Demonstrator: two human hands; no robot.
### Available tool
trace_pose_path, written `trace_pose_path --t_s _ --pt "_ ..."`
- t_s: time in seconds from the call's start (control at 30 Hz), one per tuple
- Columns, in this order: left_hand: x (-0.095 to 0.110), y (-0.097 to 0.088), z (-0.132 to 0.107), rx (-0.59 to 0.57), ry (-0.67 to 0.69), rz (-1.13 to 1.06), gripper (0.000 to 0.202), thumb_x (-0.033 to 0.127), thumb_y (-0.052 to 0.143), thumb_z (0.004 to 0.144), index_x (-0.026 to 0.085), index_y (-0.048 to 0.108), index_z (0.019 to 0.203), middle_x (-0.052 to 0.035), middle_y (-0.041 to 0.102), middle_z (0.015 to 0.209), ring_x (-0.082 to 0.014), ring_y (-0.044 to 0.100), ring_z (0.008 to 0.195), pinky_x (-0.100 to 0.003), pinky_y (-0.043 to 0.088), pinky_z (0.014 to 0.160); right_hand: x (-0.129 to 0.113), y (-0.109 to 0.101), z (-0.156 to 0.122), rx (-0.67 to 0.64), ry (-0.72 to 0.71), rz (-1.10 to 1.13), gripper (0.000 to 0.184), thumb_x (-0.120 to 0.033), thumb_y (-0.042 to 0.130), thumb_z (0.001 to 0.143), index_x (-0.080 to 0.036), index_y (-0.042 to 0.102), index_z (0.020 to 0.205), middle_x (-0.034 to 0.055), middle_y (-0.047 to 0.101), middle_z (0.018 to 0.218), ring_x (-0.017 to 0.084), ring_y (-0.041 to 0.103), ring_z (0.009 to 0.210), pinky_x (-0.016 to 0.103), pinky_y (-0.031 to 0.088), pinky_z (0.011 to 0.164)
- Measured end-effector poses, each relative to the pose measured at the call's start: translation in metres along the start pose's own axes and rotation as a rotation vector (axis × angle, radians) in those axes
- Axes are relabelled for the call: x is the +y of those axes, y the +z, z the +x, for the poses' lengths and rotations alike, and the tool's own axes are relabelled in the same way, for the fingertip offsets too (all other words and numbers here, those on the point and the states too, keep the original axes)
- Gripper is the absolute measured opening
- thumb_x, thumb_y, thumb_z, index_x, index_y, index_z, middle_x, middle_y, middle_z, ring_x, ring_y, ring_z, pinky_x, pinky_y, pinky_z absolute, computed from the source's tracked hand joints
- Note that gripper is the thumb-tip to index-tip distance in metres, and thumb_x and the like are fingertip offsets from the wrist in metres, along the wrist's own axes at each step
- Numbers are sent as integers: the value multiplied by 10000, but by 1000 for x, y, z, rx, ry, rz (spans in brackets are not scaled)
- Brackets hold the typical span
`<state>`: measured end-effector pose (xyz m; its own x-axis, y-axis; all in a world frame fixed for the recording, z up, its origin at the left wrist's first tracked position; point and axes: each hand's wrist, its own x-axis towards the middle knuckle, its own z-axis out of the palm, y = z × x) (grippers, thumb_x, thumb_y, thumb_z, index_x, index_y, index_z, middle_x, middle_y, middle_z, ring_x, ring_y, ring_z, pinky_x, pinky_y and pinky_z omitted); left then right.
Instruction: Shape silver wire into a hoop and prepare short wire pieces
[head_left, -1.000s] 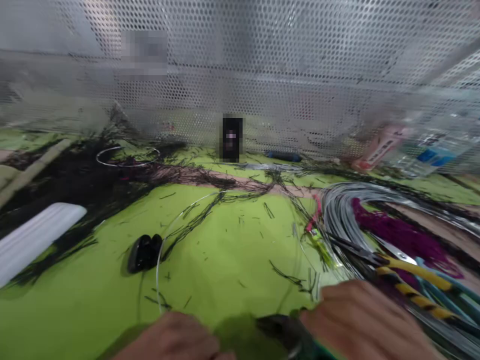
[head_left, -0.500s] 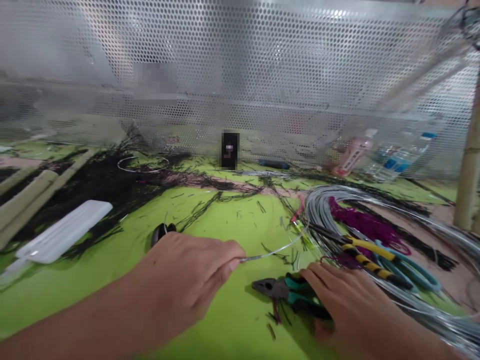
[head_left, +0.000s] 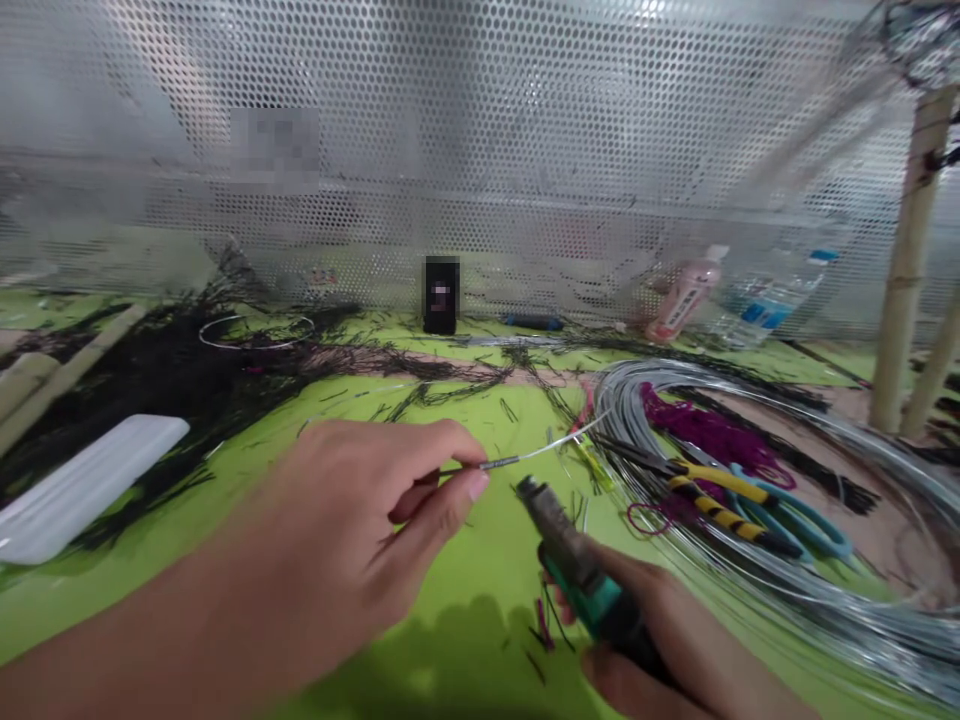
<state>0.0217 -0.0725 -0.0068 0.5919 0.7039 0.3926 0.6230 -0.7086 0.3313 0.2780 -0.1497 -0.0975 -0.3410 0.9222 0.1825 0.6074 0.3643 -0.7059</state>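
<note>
Between the thumb and forefinger of my left hand (head_left: 390,520) is pinched a thin silvery wire (head_left: 551,445), with a grey sleeve-like section (head_left: 499,462) right at the fingertips. The wire's free part slants up to the right toward the wire coil. My right hand (head_left: 660,630) grips a pair of green-and-black pliers (head_left: 574,560) by the handles, raised over the green table. Their jaws point up and left, just below the wire and apart from it. Whether the jaws are parted cannot be made out.
A large coil of wire (head_left: 750,590) lies at right, with yellow-and-black-handled pliers (head_left: 731,505), blue-handled scissors (head_left: 814,525) and purple thread (head_left: 712,430). Black strands (head_left: 202,390) and a white plastic piece (head_left: 97,485) lie left. Bottles (head_left: 686,300) stand before a perforated metal panel (head_left: 480,120).
My right hand has taken up the green-handled pliers from the table and turned their jaws toward the wire. My left hand has moved up slightly, still pinching the wire. The view has shifted a little.
</note>
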Motion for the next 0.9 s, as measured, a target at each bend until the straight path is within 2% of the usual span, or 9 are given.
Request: trace_pose_path --t_s 0.07,0.13,0.27,0.33,0.47,0.6,0.77,0.9 --pt "1 -1 0 18 2 -16 215 315 537 1029 245 730 964 79 676 629 -91 560 487 -248 336 485 -3 11 11 16 -37 54 172 -249 543 821 -245 665 942 -2 673 664 188 600 540 289 471 468" --pt "2 -2 1 28 9 -33 191 308 556 1021 249 722 946 93 641 593 -77 537 464 -232 332 473 -1 21 15 59 -32 78 186 -253 512 844 -236 650 968 7 664 685 186 586 551 288 455 474" --pt "2 -2 0 58 36 -12 201 302 550 1021 245 711 916 98 562 530 -72 476 427 -231 316 462 0 35 18 186 32 74 282 -266 535 868 -213 642 1123 58 722 861 230 656 701 336 535 610" --pt "2 -1 -1 76 41 7 204 294 540 1019 244 709 917 95 550 519 -77 460 419 -240 306 453 -4 38 21 230 29 72 278 -288 537 879 -215 638 1127 63 723 882 237 653 708 352 529 611" --pt "3 0 -3 107 65 3 191 289 551 1009 248 684 879 102 570 534 -68 464 420 -233 303 438 -14 40 31 225 -2 87 161 -262 497 885 -224 619 982 45 694 805 199 596 618 322 443 519" --pt "6 3 -4 118 57 -24 170 260 554 986 250 677 868 109 572 537 -69 506 445 -222 302 432 -16 44 33 197 -46 117 138 -219 496 864 -229 597 958 22 668 752 187 581 588 311 433 514" --pt "5 5 -5 125 48 -31 189 277 550 1010 256 686 881 90 662 595 -90 559 458 -247 358 466 -8 54 23 284 -37 27 188 -219 489 882 -220 619 1018 49 704 847 207 631 669 324 484 559" --pt "2 4 -6 132 117 12 193 269 532 1040 254 664 899 67 744 730 -105 641 538 -264 416 523 -1 62 13 349 -18 12 307 -270 530 924 -217 617 1214 84 740 1003 239 694 819 351 563 644"
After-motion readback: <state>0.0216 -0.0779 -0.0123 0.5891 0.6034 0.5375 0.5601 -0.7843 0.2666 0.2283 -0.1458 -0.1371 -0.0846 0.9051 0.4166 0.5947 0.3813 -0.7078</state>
